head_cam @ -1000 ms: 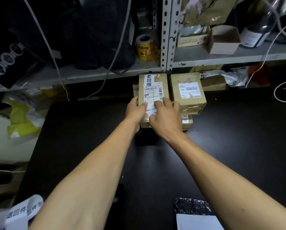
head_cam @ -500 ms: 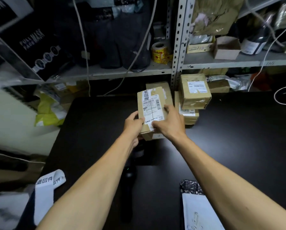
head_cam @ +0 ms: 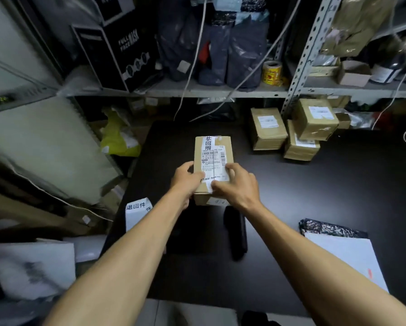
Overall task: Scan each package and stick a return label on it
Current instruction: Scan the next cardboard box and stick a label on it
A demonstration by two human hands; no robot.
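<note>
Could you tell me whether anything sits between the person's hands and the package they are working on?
Nothing visible does. The left hand and right hand both already grip the near end of the labelled package, fingers directly on its top and sides.

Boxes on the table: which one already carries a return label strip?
The box held by both hands, left hand and right hand. A white strip with large characters runs along its top; the three boxes behind show only shipping labels.
</note>
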